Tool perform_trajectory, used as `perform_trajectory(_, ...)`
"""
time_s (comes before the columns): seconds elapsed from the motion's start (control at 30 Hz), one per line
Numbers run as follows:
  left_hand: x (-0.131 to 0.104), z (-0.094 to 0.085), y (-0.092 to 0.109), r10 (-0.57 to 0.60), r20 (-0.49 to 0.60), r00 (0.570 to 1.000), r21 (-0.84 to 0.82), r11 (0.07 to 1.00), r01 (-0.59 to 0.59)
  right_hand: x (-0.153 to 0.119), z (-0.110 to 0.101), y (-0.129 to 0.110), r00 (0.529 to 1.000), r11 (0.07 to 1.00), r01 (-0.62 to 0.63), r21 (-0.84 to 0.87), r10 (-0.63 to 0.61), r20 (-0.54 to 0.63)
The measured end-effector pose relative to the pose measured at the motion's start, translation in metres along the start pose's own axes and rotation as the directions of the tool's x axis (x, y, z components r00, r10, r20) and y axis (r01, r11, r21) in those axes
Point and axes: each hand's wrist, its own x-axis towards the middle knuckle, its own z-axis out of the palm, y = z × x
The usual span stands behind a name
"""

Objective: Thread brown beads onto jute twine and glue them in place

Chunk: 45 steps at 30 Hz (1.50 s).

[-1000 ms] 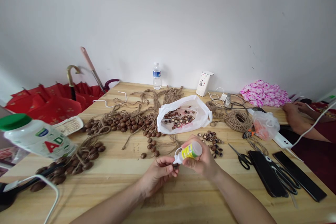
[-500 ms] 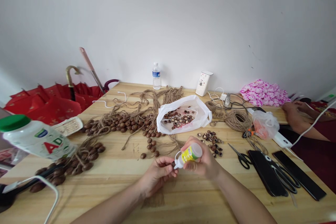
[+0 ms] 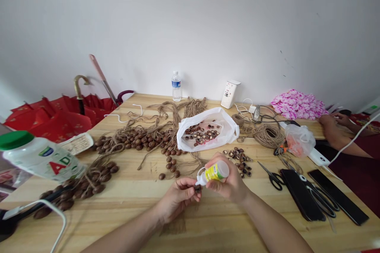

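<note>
My right hand (image 3: 227,180) is closed around a small white glue bottle (image 3: 213,174) with a yellow and green label, its nozzle tilted down to the left. Pinched in the fingers of my left hand (image 3: 181,197) is a dark brown nut shell (image 3: 197,188), partly hidden by the fingers. The nozzle tip is at the shell; whether they touch I cannot tell. Just beyond my hands, a white plastic bag (image 3: 228,140) lies open with several shell halves inside. More shell halves (image 3: 242,158) are scattered right of the bag, and brown nuts on twine (image 3: 139,140) are heaped to its left.
Small scissors (image 3: 276,181), a black phone (image 3: 301,195) and larger scissors (image 3: 320,199) lie at right, near a twine coil (image 3: 269,136). A big white bottle (image 3: 44,158) stands at left. Another person's hands (image 3: 335,126) are at the far right. A water bottle (image 3: 176,87) stands behind.
The glue bottle has tipped slightly less steeply, its nozzle shifting a little up and left over the shell. More of the shell now shows. My left hand has hardly moved.
</note>
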Motion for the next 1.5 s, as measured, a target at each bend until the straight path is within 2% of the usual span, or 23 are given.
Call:
perform_trajectory(0.5, -0.001, 0.002, 0.001, -0.013, -0.025, 1.0, -0.003, 1.0, 0.013, 0.0, -0.001, 0.0, 0.998, 0.999, 0.051, -0.005, -0.05, 0.049)
perform_trajectory(0.83, 0.0, 0.001, 0.002, 0.003, 0.007, 1.0, -0.004, 1.0, -0.003, 0.002, -0.002, 0.0, 0.991, 0.995, 0.09, 0.034, -0.093, 0.096)
perform_trajectory(1.0, -0.001, 0.002, 0.003, 0.002, -0.006, 1.0, -0.02, 1.0, -0.002, 0.002, -0.007, -0.003, 0.988, 0.997, 0.075, 0.026, -0.078, 0.135)
perform_trajectory(1.17, -0.002, -0.001, 0.001, 0.003, 0.02, 1.0, -0.027, 1.0, -0.002, 0.002, -0.011, -0.006, 0.997, 0.999, 0.043, -0.007, -0.043, 0.069)
perform_trajectory(1.3, -0.002, -0.003, 0.0, 0.0, 0.049, 0.999, -0.02, 1.0, 0.001, 0.002, -0.008, -0.005, 0.996, 0.996, 0.086, 0.013, -0.087, 0.03)
perform_trajectory(1.5, -0.001, -0.002, 0.0, -0.007, 0.044, 0.999, -0.007, 1.0, 0.008, 0.001, -0.002, -0.001, 0.993, 0.994, 0.108, 0.004, -0.108, 0.04)
